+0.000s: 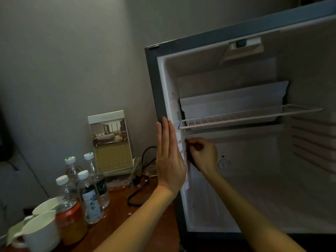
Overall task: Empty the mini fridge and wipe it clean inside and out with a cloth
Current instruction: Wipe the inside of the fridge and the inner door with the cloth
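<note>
Fingers (193,142) of the right hand (202,154) are curled tight round a bunched white cloth (187,176), pressing it against the inner left wall of the mini fridge (154,84), just under the front left corner of the wire shelf (245,116). A tail of the cloth hangs down along the wall's front rim. The left hand (169,160) is flat, its fingers (166,131) straight and together, laid against the fridge's left front edge from outside; it holds nothing and seems to brace the cabinet.

The fridge stands open at the right end of the table (118,215) and looks emptied: only the shelf shows inside. Four water bottles (91,197), a can (71,222) and two cups (41,231) are grouped near the table's front left corner, well apart from the fridge, with a black cord (138,193) lying between.

The step in hand is judged to be wiping the inside left wall. To do it well:
- keep the left palm firm so the fridge does not slide on the table;
- spread the cloth flatter to cover more wall per stroke;
- work top to bottom, into the shelf-rail grooves;
- keep the hanging tail from snagging on the shelf wires.
</note>
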### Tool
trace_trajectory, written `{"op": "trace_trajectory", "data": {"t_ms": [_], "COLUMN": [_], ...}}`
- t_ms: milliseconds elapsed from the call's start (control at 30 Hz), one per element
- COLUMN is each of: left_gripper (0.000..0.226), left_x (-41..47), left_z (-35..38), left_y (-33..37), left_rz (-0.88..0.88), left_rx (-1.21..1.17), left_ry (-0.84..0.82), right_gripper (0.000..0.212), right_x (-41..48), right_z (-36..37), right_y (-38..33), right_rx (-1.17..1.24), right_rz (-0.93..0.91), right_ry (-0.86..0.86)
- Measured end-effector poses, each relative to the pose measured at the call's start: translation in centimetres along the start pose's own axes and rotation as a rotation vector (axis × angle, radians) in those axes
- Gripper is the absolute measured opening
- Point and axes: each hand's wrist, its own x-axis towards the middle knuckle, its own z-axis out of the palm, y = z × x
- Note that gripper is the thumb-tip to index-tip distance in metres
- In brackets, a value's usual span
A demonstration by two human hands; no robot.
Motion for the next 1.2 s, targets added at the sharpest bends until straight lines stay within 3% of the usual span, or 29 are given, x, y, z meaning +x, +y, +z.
{"op": "trace_trajectory", "data": {"t_ms": [267,467,633,800,900,1067,1200], "left_gripper": [0.059,0.049,0.064,0.081,0.083,0.061,0.064], "left_x": [0.2,0.2,-0.1,-0.9,-1.3,-1.8,-2.0], "left_z": [0.0,-0.1,0.0,0.2,0.3,0.2,0.2], "left_y": [0.2,0.5,0.3,0.1,0.0,0.2,0.2], "left_rz": [-0.034,-0.04,-0.041,-0.046,-0.036,-0.067,-0.066], "left_rx": [0.022,-0.016,0.017,0.052,0.068,0.036,0.041], "left_ry": [-0.004,-0.016,0.009,0.035,0.03,0.001,-0.003], "right_gripper": [0.023,0.021,0.018,0.015,0.019,0.018,0.02], "right_x": [-4.4,-1.7,1.5,-1.6,-3.6,-5.6,-5.5], "right_z": [-2.9,-2.5,-1.1,-2.0,-3.1,-4.2,-3.8], "right_y": [-2.2,-1.1,-0.3,-0.8,-1.8,-3.7,-2.6], "right_rx": [-0.025,-0.002,-0.064,-0.015,-0.041,-0.141,0.021], "right_rz": [-0.405,-0.218,-0.035,-0.115,-0.297,-0.494,-0.43], "right_ry": [-0.034,-0.105,-0.086,-0.1,-0.104,-0.081,-0.082]}}
